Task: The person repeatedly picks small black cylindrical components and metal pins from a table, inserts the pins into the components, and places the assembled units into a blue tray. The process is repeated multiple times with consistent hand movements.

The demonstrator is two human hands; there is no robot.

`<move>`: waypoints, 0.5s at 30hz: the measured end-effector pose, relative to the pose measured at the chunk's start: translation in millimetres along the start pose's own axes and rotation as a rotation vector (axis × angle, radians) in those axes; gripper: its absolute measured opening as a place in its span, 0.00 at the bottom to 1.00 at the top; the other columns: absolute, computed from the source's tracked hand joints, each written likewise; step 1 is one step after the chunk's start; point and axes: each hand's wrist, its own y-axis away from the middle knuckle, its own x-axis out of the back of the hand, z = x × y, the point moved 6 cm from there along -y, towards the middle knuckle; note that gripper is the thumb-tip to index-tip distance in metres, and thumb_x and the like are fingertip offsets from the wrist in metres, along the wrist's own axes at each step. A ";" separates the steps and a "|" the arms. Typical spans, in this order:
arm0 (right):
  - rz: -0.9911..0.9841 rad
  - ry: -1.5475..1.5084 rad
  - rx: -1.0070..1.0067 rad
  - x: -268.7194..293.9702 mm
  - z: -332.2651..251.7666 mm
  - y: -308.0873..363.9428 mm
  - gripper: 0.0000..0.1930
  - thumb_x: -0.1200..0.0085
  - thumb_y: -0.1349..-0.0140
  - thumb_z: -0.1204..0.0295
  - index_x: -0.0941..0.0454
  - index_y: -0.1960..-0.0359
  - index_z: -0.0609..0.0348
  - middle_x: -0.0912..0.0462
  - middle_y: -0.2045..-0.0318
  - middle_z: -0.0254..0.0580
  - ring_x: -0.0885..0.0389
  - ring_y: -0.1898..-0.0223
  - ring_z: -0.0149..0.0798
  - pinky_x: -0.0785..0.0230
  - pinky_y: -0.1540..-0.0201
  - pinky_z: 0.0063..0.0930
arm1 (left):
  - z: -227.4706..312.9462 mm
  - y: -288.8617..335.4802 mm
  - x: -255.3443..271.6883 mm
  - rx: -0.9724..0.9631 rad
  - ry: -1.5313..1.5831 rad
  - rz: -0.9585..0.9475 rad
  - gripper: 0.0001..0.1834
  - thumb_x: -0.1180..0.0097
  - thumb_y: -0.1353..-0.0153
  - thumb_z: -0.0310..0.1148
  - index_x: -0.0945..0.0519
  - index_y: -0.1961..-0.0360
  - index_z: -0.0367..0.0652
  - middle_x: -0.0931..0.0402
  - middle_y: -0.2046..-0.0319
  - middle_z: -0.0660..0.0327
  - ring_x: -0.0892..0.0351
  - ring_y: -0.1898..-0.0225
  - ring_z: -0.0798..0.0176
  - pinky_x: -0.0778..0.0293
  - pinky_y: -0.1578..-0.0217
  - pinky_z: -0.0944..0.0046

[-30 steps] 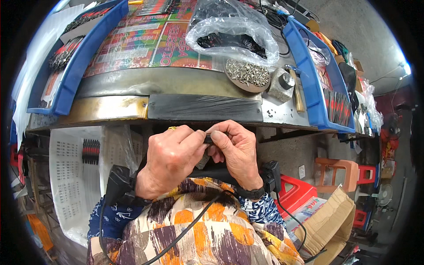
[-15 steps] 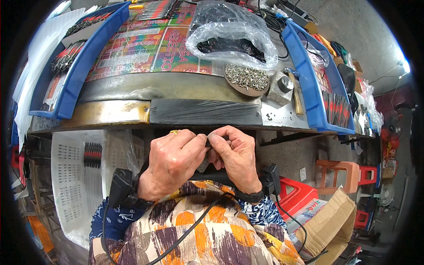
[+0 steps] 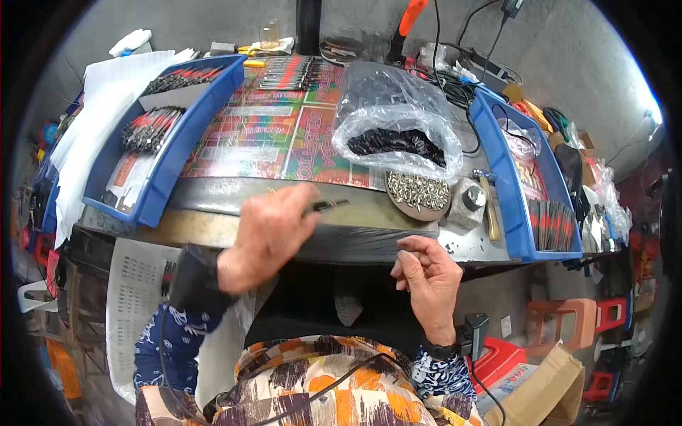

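Note:
My left hand (image 3: pixel 273 228), blurred by motion, is closed around a slim dark piece with a pale metal tip (image 3: pixel 328 206) over the bench's near edge. Its fingers hide the rest of that piece. My right hand (image 3: pixel 430 280) is just off the bench edge, fingers curled in and thumb against them; what they hold, if anything, does not show. Beyond it stands a round dish of small silvery metal parts (image 3: pixel 418 192). Behind the dish lies a clear plastic bag (image 3: pixel 398 99) of black parts.
A blue bin (image 3: pixel 153 188) with bundled red-and-black pieces stands at left, another blue bin (image 3: pixel 522 238) at right. A metal block (image 3: pixel 467 204) and a hammer (image 3: pixel 490 213) sit beside the dish. Below left is a white basket (image 3: pixel 128 305); a cardboard box (image 3: pixel 547 390) is low at right.
My hands have parted from close together at my lap. The left has moved up over the bench with the dark piece; the right has shifted right. The view has tilted up.

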 end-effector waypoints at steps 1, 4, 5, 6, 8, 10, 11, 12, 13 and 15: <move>0.016 0.032 0.018 3.3 0.5 -2.5 0.08 0.46 0.32 0.77 0.23 0.55 0.69 0.20 0.74 0.35 0.23 0.75 0.22 0.33 0.76 0.13 | -17.2 -8.3 2.9 0.009 -0.019 0.024 0.12 0.37 0.45 0.26 0.22 0.59 0.39 0.22 0.76 0.53 0.19 0.74 0.52 0.26 0.72 0.56; 0.083 0.097 0.036 10.4 6.9 -10.0 0.07 0.43 0.34 0.77 0.21 0.57 0.67 0.20 0.76 0.32 0.23 0.76 0.21 0.31 0.76 0.15 | -74.4 -37.0 5.9 0.043 -0.137 0.010 0.09 0.41 0.43 0.27 0.25 0.61 0.39 0.23 0.76 0.51 0.21 0.73 0.48 0.28 0.71 0.53; 0.076 0.084 0.042 10.5 9.5 -12.3 0.07 0.43 0.34 0.78 0.21 0.57 0.67 0.20 0.77 0.32 0.23 0.76 0.21 0.32 0.76 0.15 | -90.4 -46.2 8.4 0.008 -0.167 0.028 0.09 0.42 0.44 0.26 0.25 0.61 0.38 0.23 0.73 0.49 0.21 0.69 0.44 0.28 0.68 0.51; 0.073 0.072 0.037 10.6 12.6 -14.5 0.06 0.43 0.34 0.78 0.20 0.58 0.67 0.20 0.77 0.32 0.24 0.76 0.21 0.32 0.76 0.15 | -108.0 -54.7 9.2 0.013 -0.192 0.020 0.09 0.44 0.44 0.25 0.25 0.61 0.38 0.23 0.71 0.48 0.22 0.67 0.43 0.28 0.66 0.50; 0.087 0.049 0.001 10.0 20.1 -16.7 0.05 0.43 0.35 0.79 0.20 0.59 0.67 0.20 0.77 0.33 0.24 0.77 0.21 0.33 0.76 0.15 | -136.6 -69.9 7.9 0.000 -0.244 0.026 0.10 0.47 0.45 0.23 0.26 0.61 0.37 0.23 0.68 0.47 0.23 0.62 0.42 0.28 0.61 0.48; 0.076 0.083 0.038 9.5 20.4 -17.1 0.05 0.43 0.35 0.79 0.20 0.60 0.68 0.20 0.77 0.33 0.24 0.77 0.21 0.32 0.76 0.16 | -161.4 -82.4 1.9 0.025 -0.277 0.001 0.11 0.49 0.45 0.21 0.25 0.60 0.35 0.25 0.63 0.46 0.25 0.57 0.40 0.30 0.56 0.48; 0.073 0.090 0.040 9.3 21.2 -17.2 0.05 0.43 0.35 0.80 0.20 0.60 0.68 0.20 0.77 0.33 0.23 0.77 0.22 0.32 0.76 0.16 | -169.1 -88.2 -1.4 0.006 -0.286 0.021 0.11 0.50 0.46 0.21 0.25 0.60 0.36 0.25 0.63 0.46 0.25 0.58 0.40 0.29 0.57 0.47; 0.073 0.101 0.060 9.1 20.7 -17.7 0.04 0.43 0.36 0.81 0.20 0.61 0.68 0.19 0.76 0.35 0.22 0.76 0.23 0.31 0.74 0.17 | -176.6 -93.9 -5.0 -0.001 -0.296 0.034 0.12 0.51 0.46 0.20 0.25 0.59 0.37 0.25 0.63 0.45 0.24 0.58 0.39 0.29 0.58 0.45; 0.067 0.131 0.072 9.4 20.1 -17.9 0.05 0.43 0.36 0.81 0.20 0.60 0.68 0.19 0.75 0.35 0.22 0.76 0.23 0.31 0.74 0.17 | -183.4 -100.2 -8.4 -0.008 -0.306 0.047 0.13 0.51 0.46 0.19 0.25 0.59 0.38 0.25 0.63 0.45 0.24 0.58 0.38 0.28 0.58 0.44; 0.055 0.157 0.064 11.1 19.3 -16.9 0.05 0.42 0.37 0.81 0.20 0.60 0.69 0.18 0.74 0.36 0.21 0.75 0.24 0.30 0.74 0.17 | -196.4 -113.9 -16.1 -0.009 -0.323 0.036 0.13 0.51 0.46 0.20 0.23 0.59 0.37 0.25 0.64 0.45 0.24 0.58 0.38 0.28 0.58 0.44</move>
